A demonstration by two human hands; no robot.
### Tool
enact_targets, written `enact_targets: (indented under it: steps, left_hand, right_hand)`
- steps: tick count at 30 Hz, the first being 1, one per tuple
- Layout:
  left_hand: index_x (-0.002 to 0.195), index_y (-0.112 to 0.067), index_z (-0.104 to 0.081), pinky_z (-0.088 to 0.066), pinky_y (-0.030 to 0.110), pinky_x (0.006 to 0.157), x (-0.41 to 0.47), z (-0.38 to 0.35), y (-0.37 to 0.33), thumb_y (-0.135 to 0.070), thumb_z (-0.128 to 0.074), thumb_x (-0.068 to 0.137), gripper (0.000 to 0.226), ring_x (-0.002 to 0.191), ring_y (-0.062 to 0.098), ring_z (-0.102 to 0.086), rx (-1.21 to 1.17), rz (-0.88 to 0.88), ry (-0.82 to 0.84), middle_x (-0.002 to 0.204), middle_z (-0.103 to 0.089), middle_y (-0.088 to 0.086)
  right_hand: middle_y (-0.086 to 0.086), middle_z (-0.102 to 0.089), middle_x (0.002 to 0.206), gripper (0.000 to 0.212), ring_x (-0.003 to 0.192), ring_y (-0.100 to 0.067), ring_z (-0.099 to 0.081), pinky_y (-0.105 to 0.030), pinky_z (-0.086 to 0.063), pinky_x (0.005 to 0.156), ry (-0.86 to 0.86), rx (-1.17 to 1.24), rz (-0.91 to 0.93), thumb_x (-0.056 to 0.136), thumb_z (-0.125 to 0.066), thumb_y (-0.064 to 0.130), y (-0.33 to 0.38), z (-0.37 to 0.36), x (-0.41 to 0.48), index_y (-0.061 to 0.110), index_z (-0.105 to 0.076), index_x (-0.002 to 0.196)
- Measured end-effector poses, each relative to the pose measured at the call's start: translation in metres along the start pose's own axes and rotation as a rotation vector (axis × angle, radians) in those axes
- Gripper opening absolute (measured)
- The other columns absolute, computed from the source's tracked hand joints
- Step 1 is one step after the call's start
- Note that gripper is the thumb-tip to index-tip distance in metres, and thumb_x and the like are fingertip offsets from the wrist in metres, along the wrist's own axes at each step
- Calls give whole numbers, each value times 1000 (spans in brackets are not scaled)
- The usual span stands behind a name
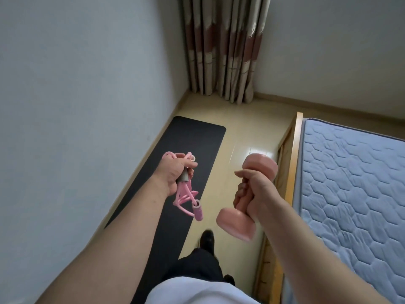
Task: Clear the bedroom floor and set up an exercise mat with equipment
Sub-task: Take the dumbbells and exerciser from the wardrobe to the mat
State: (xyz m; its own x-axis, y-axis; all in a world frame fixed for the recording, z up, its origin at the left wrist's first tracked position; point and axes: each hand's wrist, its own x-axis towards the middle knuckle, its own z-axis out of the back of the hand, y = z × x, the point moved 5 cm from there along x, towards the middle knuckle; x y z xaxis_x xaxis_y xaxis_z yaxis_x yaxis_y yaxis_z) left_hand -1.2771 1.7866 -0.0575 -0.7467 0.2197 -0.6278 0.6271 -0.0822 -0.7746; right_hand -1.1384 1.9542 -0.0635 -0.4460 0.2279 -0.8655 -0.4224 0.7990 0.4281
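One mattress (350,183) is lying right of the one black mat (192,145). Just right of the mat, my right hand (254,191) is gripping one pink dumbbell (235,223) by its handle, while over the mat my left hand (175,172) is clutching one bundled pink jump rope (186,196).

A black exercise mat (186,154) lay unrolled and flat on the floor (241,137), one long edge along the wall. A bundled pink jump rope (186,194) with grey-and-pink handles hung above it, gripped in the left hand (175,172). A pink dumbbell (247,198), tilted with one head up, was gripped at its bar by the right hand (252,189).
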Motion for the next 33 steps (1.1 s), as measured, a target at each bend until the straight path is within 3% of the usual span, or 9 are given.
enact_targets:
  steps: [2,5,11,16,21,24,27,33]
  left_hand:
    - [116,-8,-50,-59,33,64,37,-24,-18,5,-68,87,37,57,16,-60,21,-1,17,93,-64,16]
    - [126,-5,-49,-55,37,70,99,-55,-42,7,-63,87,43,57,15,-58,41,19,35,98,-64,19]
    - [113,-3,-59,-57,32,67,226,-106,-90,7,-56,87,27,61,16,-59,33,117,15,100,-66,21]
    - [108,-7,-63,-54,32,60,293,-139,-135,9,-51,87,29,58,16,-57,39,178,-35,87,-62,16]
    - [110,-6,-58,-56,38,73,351,-164,-179,2,-56,91,21,70,23,-61,27,173,-111,95,-66,22]
    - [114,-6,-57,-57,37,72,387,-182,-200,4,-56,88,28,73,26,-61,21,164,-173,89,-65,18]
    - [113,-7,-60,-57,32,64,417,-202,-218,2,-58,88,27,67,21,-62,20,139,-235,92,-67,18]
    - [110,-20,-69,-56,33,64,460,-247,-235,4,-53,84,39,60,17,-59,-23,163,-354,75,-63,11]
  right_hand:
    - [6,-40,50,31,40,-11,-35,-20,-31,49,-7,15,12,82,-67,15,39,-9,28,22,-43,65]
    - [6,-39,49,30,40,-11,-34,-20,-31,49,-28,22,19,83,-65,15,97,-26,72,22,-43,63]
    - [6,-39,49,25,39,-12,-34,-19,-31,51,-98,-12,18,80,-62,13,219,-73,163,22,-45,63]
    - [5,-42,50,24,39,-13,-39,-20,-35,52,-96,-14,18,80,-63,14,305,-112,217,21,-48,63]
    - [1,-50,58,18,51,-17,-48,-26,-42,64,-50,-10,-3,81,-64,13,376,-147,272,17,-53,67]
    - [-4,-67,73,5,67,-21,-67,-36,-54,78,-70,-150,7,83,-66,9,417,-160,316,11,-64,87]
    - [-8,-74,82,25,74,-25,-75,-43,-60,77,-55,-334,31,80,-74,7,453,-172,364,8,-68,104]
    - [-8,-74,79,22,73,-25,-76,-46,-62,78,-80,-513,-11,76,-76,4,507,-194,447,9,-66,94]
